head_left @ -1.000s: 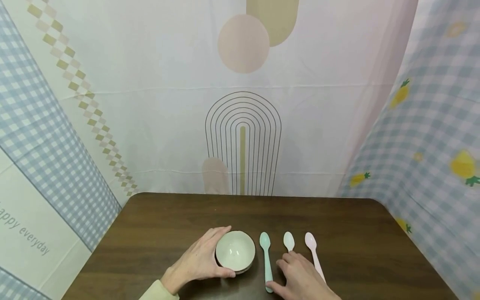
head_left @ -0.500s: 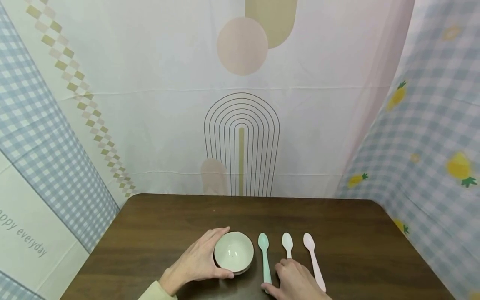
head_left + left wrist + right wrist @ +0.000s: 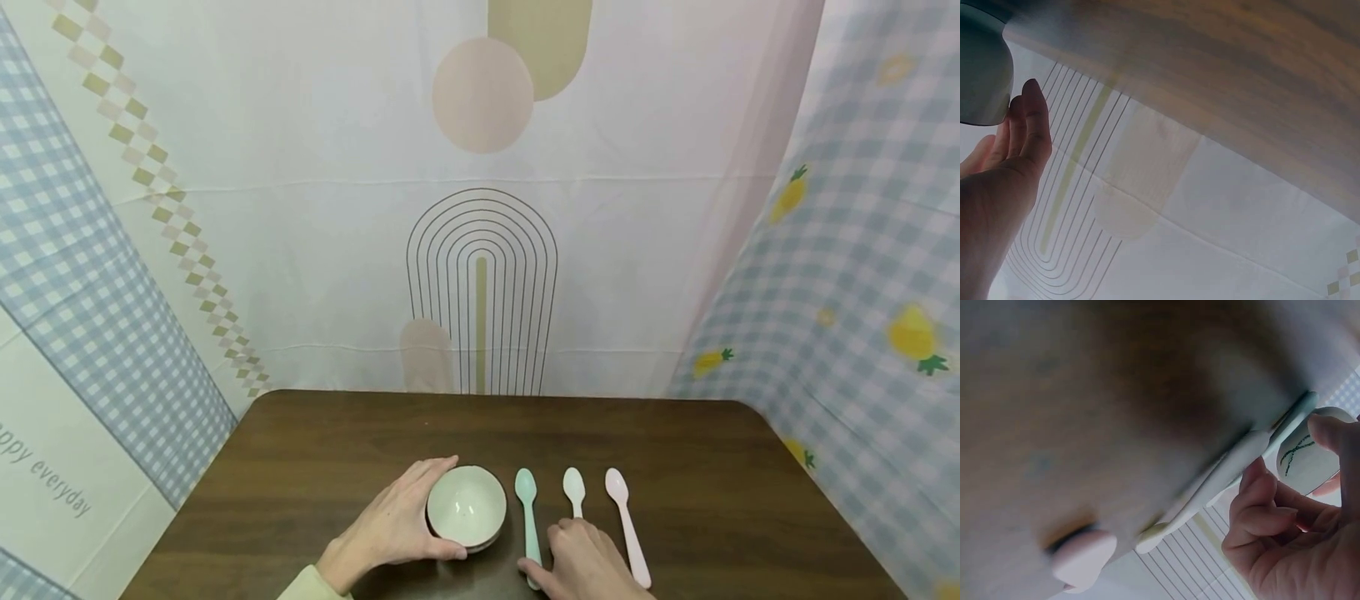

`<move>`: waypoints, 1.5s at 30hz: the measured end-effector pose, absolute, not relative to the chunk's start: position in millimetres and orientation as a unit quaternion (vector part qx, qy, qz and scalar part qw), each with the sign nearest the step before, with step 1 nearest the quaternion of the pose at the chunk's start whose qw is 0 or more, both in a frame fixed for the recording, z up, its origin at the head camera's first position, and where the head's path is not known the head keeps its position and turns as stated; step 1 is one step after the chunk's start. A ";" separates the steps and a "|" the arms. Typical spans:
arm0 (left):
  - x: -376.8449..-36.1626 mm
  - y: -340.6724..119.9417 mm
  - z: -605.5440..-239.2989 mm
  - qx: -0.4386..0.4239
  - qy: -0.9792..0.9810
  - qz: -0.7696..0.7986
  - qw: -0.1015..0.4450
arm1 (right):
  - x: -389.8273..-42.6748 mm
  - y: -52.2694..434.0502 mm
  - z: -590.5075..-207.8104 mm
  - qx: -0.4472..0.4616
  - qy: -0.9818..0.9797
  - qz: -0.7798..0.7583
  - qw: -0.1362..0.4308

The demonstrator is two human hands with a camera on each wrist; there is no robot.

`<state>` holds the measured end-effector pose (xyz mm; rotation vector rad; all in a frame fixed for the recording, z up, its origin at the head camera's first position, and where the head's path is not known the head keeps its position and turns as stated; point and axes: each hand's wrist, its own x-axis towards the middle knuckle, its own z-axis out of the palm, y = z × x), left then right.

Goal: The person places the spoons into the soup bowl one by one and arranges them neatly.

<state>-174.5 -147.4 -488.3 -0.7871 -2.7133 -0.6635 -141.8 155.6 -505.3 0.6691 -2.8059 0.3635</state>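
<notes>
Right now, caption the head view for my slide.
Left hand gripping bowl; right hand over white spoon, green spoon and pink spoon alongside.

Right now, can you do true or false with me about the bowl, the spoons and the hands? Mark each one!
1. The left hand holds the bowl. True.
2. The bowl is upside down. False: its open side faces up.
3. The green spoon lies nearer the bowl than the white spoon. True.
4. The green spoon is the farthest spoon from the bowl. False: that is the pink spoon.
5. In the head view, the right hand hides part of the white spoon. True.
</notes>
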 end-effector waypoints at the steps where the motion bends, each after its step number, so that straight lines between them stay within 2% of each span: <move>1: -174.4 -147.4 -488.3 -0.268 -0.929 -0.228 0.117 | -142.2 154.5 -505.4 0.224 -0.960 0.122 0.119; 6: -174.1 -147.4 -487.5 -0.267 -0.930 -0.229 0.111 | -144.6 150.1 -505.6 0.209 -0.962 0.112 0.134; 20: -173.2 -148.4 -487.1 -0.267 -0.929 -0.229 0.112 | -146.8 143.2 -503.8 0.200 -0.967 0.139 0.080; 29: -173.3 -147.2 -488.4 -0.273 -0.926 -0.227 0.126 | -144.7 137.8 -505.7 0.192 -0.968 0.131 0.092; 37: -167.5 -147.9 -490.9 -0.265 -0.929 -0.235 0.104 | -138.4 133.5 -510.7 0.181 -0.971 0.134 0.081; 45: -173.2 -147.8 -485.5 -0.264 -0.927 -0.249 0.091 | -143.7 131.3 -508.0 0.173 -0.970 0.125 0.116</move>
